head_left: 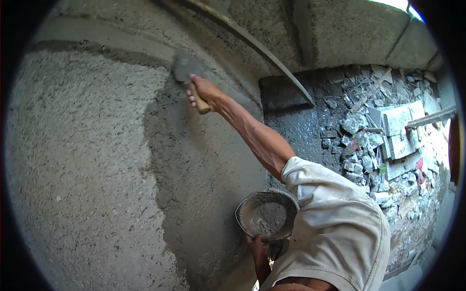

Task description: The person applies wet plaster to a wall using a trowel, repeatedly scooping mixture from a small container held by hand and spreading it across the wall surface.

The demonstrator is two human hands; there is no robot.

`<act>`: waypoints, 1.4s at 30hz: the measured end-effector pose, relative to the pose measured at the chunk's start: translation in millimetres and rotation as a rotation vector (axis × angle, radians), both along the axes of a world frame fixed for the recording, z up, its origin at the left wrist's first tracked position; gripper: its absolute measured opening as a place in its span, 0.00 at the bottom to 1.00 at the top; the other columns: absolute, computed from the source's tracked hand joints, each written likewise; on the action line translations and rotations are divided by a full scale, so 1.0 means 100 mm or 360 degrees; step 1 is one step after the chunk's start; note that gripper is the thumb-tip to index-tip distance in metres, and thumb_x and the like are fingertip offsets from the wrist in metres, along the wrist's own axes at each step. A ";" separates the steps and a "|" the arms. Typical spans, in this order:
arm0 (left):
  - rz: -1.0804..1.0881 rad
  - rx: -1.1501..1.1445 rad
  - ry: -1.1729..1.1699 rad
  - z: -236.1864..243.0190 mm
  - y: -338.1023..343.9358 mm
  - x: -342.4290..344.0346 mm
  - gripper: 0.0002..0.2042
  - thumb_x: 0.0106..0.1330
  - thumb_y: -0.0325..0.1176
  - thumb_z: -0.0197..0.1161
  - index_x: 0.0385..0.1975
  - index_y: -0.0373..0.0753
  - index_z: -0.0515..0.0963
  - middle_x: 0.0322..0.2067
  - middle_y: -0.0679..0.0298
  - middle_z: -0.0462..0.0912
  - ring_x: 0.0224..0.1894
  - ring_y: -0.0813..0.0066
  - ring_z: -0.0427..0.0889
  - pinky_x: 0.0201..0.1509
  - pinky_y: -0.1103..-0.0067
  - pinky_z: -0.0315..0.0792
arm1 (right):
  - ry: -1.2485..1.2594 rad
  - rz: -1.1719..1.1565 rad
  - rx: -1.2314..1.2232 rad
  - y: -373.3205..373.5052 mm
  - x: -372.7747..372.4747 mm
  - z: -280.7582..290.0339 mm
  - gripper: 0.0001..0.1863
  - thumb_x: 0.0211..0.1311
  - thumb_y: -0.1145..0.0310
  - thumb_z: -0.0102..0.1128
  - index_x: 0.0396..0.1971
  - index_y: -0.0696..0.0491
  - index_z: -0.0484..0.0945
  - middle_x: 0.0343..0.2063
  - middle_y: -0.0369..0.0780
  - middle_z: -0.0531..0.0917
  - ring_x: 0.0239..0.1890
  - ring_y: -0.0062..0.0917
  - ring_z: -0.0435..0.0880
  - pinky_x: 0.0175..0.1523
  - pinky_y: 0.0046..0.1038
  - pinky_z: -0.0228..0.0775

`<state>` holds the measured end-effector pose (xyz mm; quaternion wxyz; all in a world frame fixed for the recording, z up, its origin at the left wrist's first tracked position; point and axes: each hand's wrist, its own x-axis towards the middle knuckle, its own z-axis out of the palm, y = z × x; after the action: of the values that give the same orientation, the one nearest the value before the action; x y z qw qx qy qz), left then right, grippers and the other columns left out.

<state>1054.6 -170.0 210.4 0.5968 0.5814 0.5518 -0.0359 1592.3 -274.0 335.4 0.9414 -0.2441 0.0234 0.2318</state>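
My right hand [206,92], arm stretched out, is closed round the wooden handle of a trowel [184,68]. Its grey blade, smeared by motion, lies against the upper part of the wall, where smooth wet mortar [213,160] borders the rough, lighter surface [87,160]. Close to my body, my left hand [258,245] grips the near rim of a round, dark bucket [246,206]. Wet grey mortar [268,218] is inside the bucket.
A long curved-looking strip [262,48] runs across the top down toward the ground. Broken bricks and rubble [357,145] lie at the right, with pale blocks [400,131] among them. A bar [432,117] juts in from the right edge.
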 end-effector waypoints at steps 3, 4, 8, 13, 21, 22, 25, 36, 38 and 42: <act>-0.0080 0.0048 -0.0057 -0.22 0.20 -0.05 0.35 0.51 0.21 0.59 0.64 0.49 0.63 0.51 0.60 0.74 0.49 0.61 0.76 0.41 0.65 0.75 | -0.0262 0.0089 0.0233 -0.21 -0.15 0.36 0.20 0.75 0.54 0.37 0.49 0.57 0.64 0.24 0.36 0.72 0.17 0.17 0.72 0.17 0.20 0.73; -0.0167 0.0082 -0.0201 -0.30 0.26 -0.04 0.36 0.51 0.21 0.59 0.64 0.50 0.63 0.52 0.60 0.73 0.50 0.62 0.76 0.41 0.66 0.76 | -0.0371 0.0080 0.0298 -0.30 -0.22 0.48 0.20 0.75 0.54 0.38 0.49 0.58 0.64 0.24 0.36 0.73 0.17 0.17 0.72 0.17 0.19 0.73; 0.0121 -0.0031 -0.0104 0.04 0.10 0.14 0.38 0.51 0.20 0.59 0.66 0.53 0.61 0.55 0.60 0.72 0.52 0.61 0.75 0.41 0.65 0.77 | -0.0314 -0.0429 -0.0148 -1.01 -0.68 0.27 0.23 0.71 0.55 0.49 0.53 0.59 0.63 0.31 0.40 0.76 0.21 0.19 0.77 0.21 0.19 0.76; 0.0195 -0.0185 -0.0096 0.11 0.06 0.29 0.39 0.51 0.22 0.60 0.67 0.53 0.59 0.57 0.60 0.70 0.52 0.59 0.74 0.41 0.62 0.78 | 0.0050 -0.1460 -0.0991 -1.60 -1.18 -0.60 0.24 0.65 0.60 0.59 0.51 0.57 0.62 0.31 0.38 0.73 0.24 0.21 0.77 0.25 0.24 0.73; -0.0230 -0.0056 0.0029 0.15 0.00 0.50 0.39 0.52 0.24 0.60 0.68 0.51 0.57 0.59 0.61 0.70 0.52 0.59 0.75 0.39 0.66 0.77 | -0.0372 -0.0638 -0.1804 -0.10 -1.25 -1.42 0.25 0.62 0.60 0.58 0.53 0.57 0.64 0.39 0.54 0.80 0.42 0.47 0.81 0.46 0.43 0.72; -0.0219 0.0044 0.0115 0.17 0.06 0.45 0.40 0.52 0.24 0.61 0.68 0.51 0.57 0.59 0.61 0.70 0.51 0.61 0.76 0.38 0.68 0.77 | -0.0635 -0.0585 -0.1547 0.17 -1.53 -0.90 0.24 0.62 0.59 0.59 0.53 0.55 0.66 0.39 0.54 0.80 0.42 0.47 0.82 0.45 0.43 0.72; -0.0252 0.0180 0.0156 0.14 0.12 0.40 0.39 0.48 0.26 0.61 0.66 0.52 0.60 0.56 0.64 0.73 0.47 0.64 0.78 0.32 0.70 0.76 | -0.0912 -0.0639 -0.1211 -0.04 -2.23 0.01 0.24 0.62 0.58 0.61 0.53 0.54 0.67 0.36 0.51 0.80 0.39 0.44 0.82 0.41 0.41 0.72; -0.0571 0.0269 -0.0368 0.08 0.11 0.75 0.32 0.56 0.24 0.57 0.66 0.39 0.62 0.54 0.58 0.76 0.51 0.65 0.76 0.46 0.71 0.73 | -0.1449 0.1324 -0.3034 -2.14 -3.92 -1.13 0.19 0.70 0.50 0.47 0.47 0.51 0.71 0.31 0.48 0.84 0.33 0.40 0.86 0.35 0.42 0.77; -0.0642 0.0341 -0.0412 0.11 0.04 0.77 0.31 0.56 0.23 0.56 0.64 0.37 0.64 0.52 0.58 0.77 0.51 0.67 0.76 0.50 0.74 0.72 | -0.1568 0.1209 -0.3027 -1.98 -4.01 -1.23 0.19 0.70 0.51 0.46 0.47 0.51 0.71 0.32 0.48 0.84 0.36 0.40 0.86 0.37 0.42 0.77; -0.0918 0.0517 -0.0618 0.06 -0.06 0.78 0.30 0.57 0.26 0.57 0.63 0.27 0.62 0.61 0.46 0.69 0.63 0.55 0.69 0.66 0.72 0.61 | -0.1158 0.1245 -0.3011 -1.56 -3.89 -1.29 0.20 0.71 0.52 0.45 0.48 0.53 0.70 0.35 0.50 0.84 0.41 0.43 0.84 0.43 0.44 0.76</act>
<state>1132.9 -176.3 216.4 0.5557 0.7958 0.2406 -0.0038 1203.2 -430.1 206.0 0.1833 -0.9152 -0.1672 0.3175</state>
